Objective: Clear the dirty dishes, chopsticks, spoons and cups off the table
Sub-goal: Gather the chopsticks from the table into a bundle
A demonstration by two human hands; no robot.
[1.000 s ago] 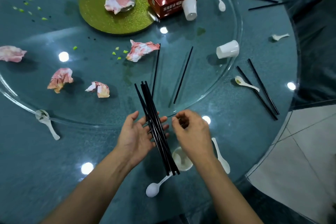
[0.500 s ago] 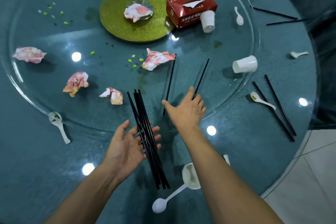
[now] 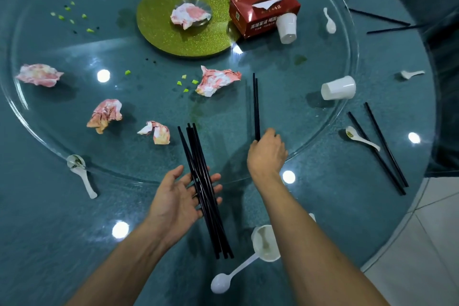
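My left hand [image 3: 177, 200] is palm up near the table's front, with a bundle of several black chopsticks [image 3: 202, 181] lying across its loosely curled fingers. My right hand [image 3: 267, 154] is shut on the near ends of a pair of black chopsticks [image 3: 255, 107] that point away over the glass turntable [image 3: 346, 112]. More black chopsticks [image 3: 380, 146] lie at the right beside a white spoon [image 3: 360, 137]. White cups lie tipped: one cup [image 3: 338, 87] at the right, a second cup [image 3: 286, 28] by the tissue box, a third cup [image 3: 265, 243] under my right forearm. A white spoon [image 3: 231, 274] rests near the front edge.
Crumpled pink-stained napkins [image 3: 216, 81] and green food bits are scattered on the turntable. A red tissue box [image 3: 263, 11] stands beside a green round mat [image 3: 183, 40]. Another spoon [image 3: 82, 174] lies at the left. The table edge and tiled floor [image 3: 422, 243] are at the right.
My right hand reached forward over the turntable and closed on the two chopsticks there, bringing them together. My left hand kept the bundle, nearly still.
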